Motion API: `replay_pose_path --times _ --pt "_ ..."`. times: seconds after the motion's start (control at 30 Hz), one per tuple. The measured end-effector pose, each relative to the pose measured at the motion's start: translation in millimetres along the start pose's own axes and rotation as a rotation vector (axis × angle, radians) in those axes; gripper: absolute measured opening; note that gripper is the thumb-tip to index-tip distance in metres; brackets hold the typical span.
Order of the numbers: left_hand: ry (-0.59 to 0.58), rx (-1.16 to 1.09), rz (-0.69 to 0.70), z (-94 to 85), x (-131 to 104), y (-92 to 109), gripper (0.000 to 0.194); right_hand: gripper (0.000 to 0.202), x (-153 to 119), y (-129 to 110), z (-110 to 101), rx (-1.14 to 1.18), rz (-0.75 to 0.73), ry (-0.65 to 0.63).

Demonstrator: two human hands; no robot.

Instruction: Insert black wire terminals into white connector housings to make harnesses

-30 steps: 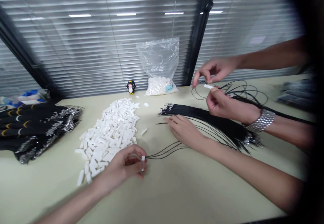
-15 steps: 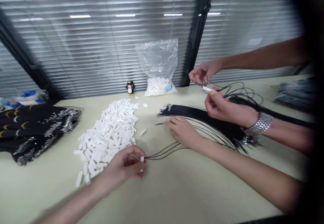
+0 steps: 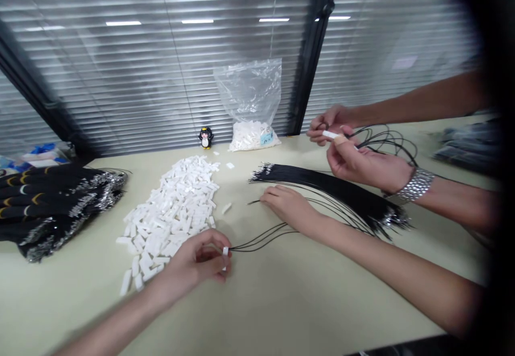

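My left hand (image 3: 201,257) pinches a small white plastic connector housing (image 3: 225,258) near the front of the table. Thin black wires (image 3: 259,236) run from that housing to the right, passing under my right hand (image 3: 288,207). The fingers of my right hand are closed on a single black wire (image 3: 252,202), whose tip sticks out to the left. Beyond this hand lies a thick bundle of black wires (image 3: 322,182) with silvery terminals at its ends. Left of my hands spreads a heap of loose white housings (image 3: 177,203).
At right, a co-worker's hands (image 3: 354,155) hold another white housing (image 3: 330,134) with black wires. A clear bag (image 3: 253,133) of white pieces and a penguin figure (image 3: 206,138) stand by the blinds. Dark wire bundles (image 3: 60,206) lie at far left.
My two hands keep almost the same places. The co-worker's farther hand has moved right, closer to the other hand, and the wires there have shifted.
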State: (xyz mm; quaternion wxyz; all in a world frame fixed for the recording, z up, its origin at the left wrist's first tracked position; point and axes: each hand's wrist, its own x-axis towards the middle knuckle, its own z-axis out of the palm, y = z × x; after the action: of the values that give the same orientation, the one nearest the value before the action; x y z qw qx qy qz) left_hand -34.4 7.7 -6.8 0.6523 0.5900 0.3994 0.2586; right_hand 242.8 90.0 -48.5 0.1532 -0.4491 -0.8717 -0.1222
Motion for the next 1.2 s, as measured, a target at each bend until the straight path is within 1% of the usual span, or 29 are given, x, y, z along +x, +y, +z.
replay_pose_path --times 0.13,0.27,0.57,0.93,1.07,1.2 --pt "0.001 0.002 -0.007 1.2 -2 1 0.018 0.019 -1 1 -7 -0.004 -0.056 -0.036" --pt "0.004 0.002 -0.005 1.3 -2 1 0.018 0.014 0 0 -11 -0.028 -0.075 -0.06" --pt "-0.007 0.007 0.005 0.4 0 0 0.018 0.011 1 -1 -4 -0.097 -0.074 -0.077" --pt "-0.004 0.013 -0.002 0.9 -2 2 0.018 0.012 0 -1 2 -0.102 -0.053 -0.035" --pt "0.001 0.014 0.0 0.9 -1 1 0.019 0.015 1 -1 6 -0.082 -0.028 -0.008" --pt "0.011 0.019 0.004 1.0 0 1 0.018 0.018 4 -3 5 -0.049 0.006 0.027"
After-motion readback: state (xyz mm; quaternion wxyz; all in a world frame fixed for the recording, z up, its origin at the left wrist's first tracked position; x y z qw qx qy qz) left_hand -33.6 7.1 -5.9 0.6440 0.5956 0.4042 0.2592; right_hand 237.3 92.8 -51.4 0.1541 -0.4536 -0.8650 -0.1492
